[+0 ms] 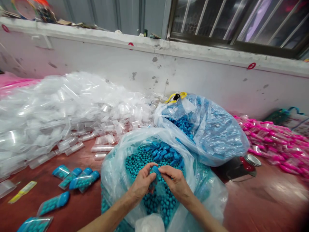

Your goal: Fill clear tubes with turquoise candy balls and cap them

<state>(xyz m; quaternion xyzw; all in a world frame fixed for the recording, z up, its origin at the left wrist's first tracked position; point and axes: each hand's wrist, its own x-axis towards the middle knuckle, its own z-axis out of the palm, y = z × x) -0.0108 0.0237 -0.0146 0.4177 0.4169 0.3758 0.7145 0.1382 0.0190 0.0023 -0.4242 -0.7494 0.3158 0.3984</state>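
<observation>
"Just above the open bag point(113, 141) of turquoise beads point(138, 160), what sits between the hands?"

"A small blue-topped container point(156, 171), directly between them, so neither hand is nearer; both touch it."

"Which way does its long axis run?"

"Roughly near to far, I'd judge, blue end away from the person, but fingers and blur hide too much to be sure."

"And the grips?"

"The left hand point(142, 182) is curled partly closed around its side, thumb against it. The right hand point(177, 183) is nearly closed, thumb and forefinger pinching at the blue end. I can't tell how firmly."

"Anything close by?"

"Loose blue caps point(166, 152) lie on the beads just beyond; bead-filled tubes point(83, 181) lie on the bench point(83, 211) to the left."
</observation>
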